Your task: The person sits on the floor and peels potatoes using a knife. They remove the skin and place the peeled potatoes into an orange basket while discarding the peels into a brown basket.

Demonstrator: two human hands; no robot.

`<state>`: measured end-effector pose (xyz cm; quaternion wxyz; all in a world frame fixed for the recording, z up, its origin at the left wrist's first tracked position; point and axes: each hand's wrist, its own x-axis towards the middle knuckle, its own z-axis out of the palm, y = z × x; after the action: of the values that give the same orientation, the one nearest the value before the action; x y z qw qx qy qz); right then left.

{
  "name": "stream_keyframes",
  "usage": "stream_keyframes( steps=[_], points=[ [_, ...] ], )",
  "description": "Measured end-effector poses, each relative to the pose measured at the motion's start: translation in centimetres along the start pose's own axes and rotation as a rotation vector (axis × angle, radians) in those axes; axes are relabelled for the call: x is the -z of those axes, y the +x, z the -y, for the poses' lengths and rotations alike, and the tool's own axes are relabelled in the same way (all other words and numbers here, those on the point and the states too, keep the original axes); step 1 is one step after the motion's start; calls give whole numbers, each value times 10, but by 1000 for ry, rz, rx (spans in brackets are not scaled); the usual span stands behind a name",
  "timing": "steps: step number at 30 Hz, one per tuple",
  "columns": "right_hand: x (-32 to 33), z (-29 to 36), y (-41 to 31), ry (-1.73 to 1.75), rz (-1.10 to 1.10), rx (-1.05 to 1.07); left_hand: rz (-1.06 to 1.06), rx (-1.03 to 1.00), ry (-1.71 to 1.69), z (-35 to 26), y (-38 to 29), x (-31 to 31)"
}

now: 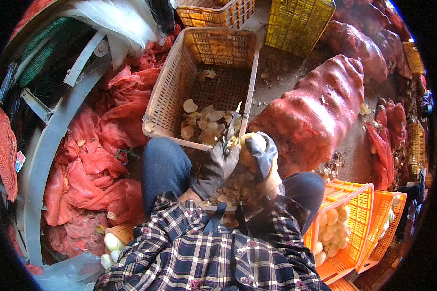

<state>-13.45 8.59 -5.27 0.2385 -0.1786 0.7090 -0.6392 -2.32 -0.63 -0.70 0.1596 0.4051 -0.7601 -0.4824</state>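
Note:
My gloved left hand (218, 163) grips a knife (230, 131), its blade pointing up and away over the near right side of a plastic crate (200, 146). My right hand (266, 160), also gloved, holds a pale onion (248, 148) close beside the left hand. The fingers of the right hand wrap around the onion's right side, hiding part of it. Inside the crate, onion skins and scraps (207, 125) lie heaped at the near end. More dry skins (229, 191) lie between my knees, below my hands.
A full red mesh sack (313, 112) lies at the right, with more sacks behind. Orange crates (362, 218) of peeled onions (333, 229) stand by my right knee. Red netting (94, 156) and a curved-looking metal beam (54, 138) border the left. A yellow crate (295, 27) stands ahead.

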Motion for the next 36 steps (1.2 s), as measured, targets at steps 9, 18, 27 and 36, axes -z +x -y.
stream_keyframes(
  steps=[9,18,27,36],
  points=[
    [9,-43,4,148,17,-61,219,346,-489,22,18,-10],
    [-7,15,-15,152,-65,-241,134,169,-747,64,20,-19],
    [17,89,-18,1066,268,-440,65,448,-570,-2,-9,33],
    [22,62,-9,1148,199,-384,-20,351,-293,24,-17,59]
  ],
)
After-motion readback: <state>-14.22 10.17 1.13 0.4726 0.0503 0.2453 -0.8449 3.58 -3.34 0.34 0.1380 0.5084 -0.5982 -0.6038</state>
